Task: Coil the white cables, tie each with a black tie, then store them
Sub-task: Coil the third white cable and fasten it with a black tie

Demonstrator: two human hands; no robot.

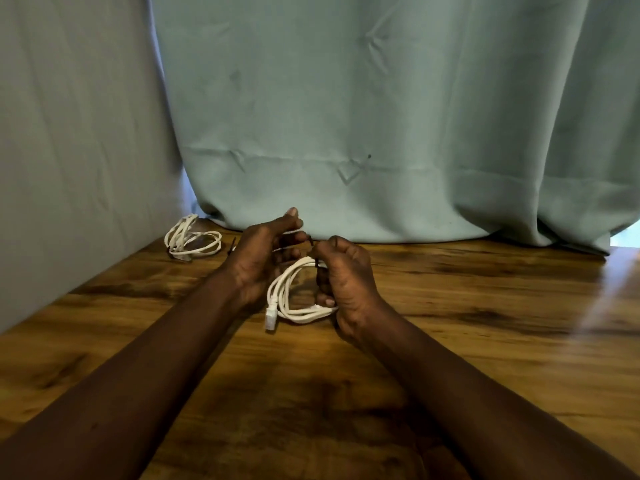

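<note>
While the right hand [348,278] pinches coil [285,301] and black tie [312,244], the left hand's [265,252] grip is unclear. Slack unwinds loops.

I can read no text, label, brand, number or sign anywhere in my head view. The white plug [270,321] on the nearer coiled cable [281,289] is too small and blurred for me to tell whether it carries any marking.
</note>
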